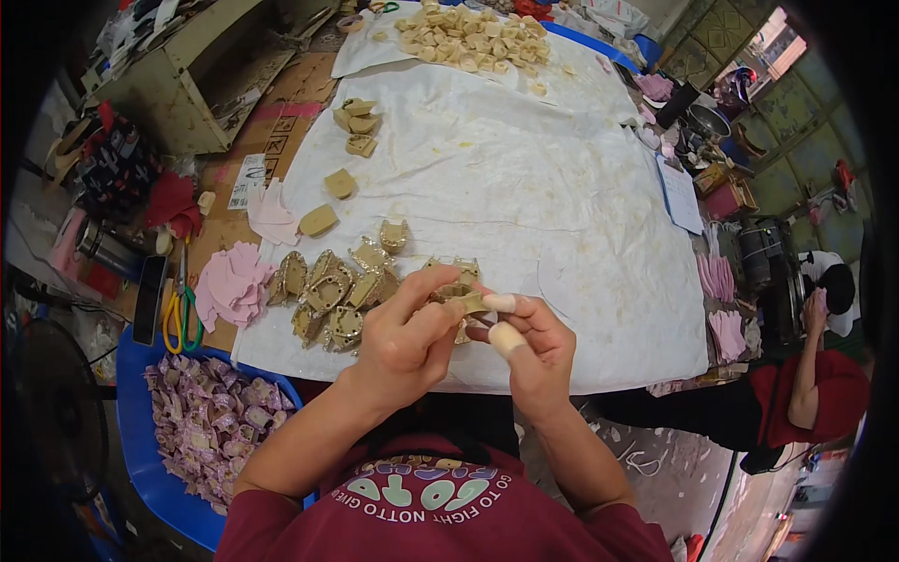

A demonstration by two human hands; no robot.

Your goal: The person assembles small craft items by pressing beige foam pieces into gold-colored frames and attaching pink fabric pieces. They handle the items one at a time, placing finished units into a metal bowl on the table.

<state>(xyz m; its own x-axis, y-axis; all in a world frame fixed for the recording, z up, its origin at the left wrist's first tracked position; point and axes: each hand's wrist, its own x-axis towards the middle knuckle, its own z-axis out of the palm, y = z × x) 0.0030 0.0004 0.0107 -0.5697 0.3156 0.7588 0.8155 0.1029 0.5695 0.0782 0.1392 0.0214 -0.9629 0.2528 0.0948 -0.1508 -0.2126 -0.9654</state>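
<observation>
My left hand [405, 330] and my right hand [538, 351] meet over the near edge of the white-covered table [599, 281]. Between their fingertips is a small tan curved piece [468, 300], possibly a shoe heel; fingers hide part of it. Pale coverings wrap my right thumb and one right finger. Left of my hands lies a cluster of tan pieces with glittery edges [330, 286], some showing small holes. More of them show partly behind my fingers. Farther up the table, several plain tan blocks [340, 184] lie in a loose line.
A heap of cream blocks [473, 39] covers the far end. Pink cut pieces [234, 286], scissors [183, 304] and a phone [150, 300] lie at left. A blue tub [140, 459] holds purple-glitter pieces. Another person [815, 393] is at right, beside a cluttered bench.
</observation>
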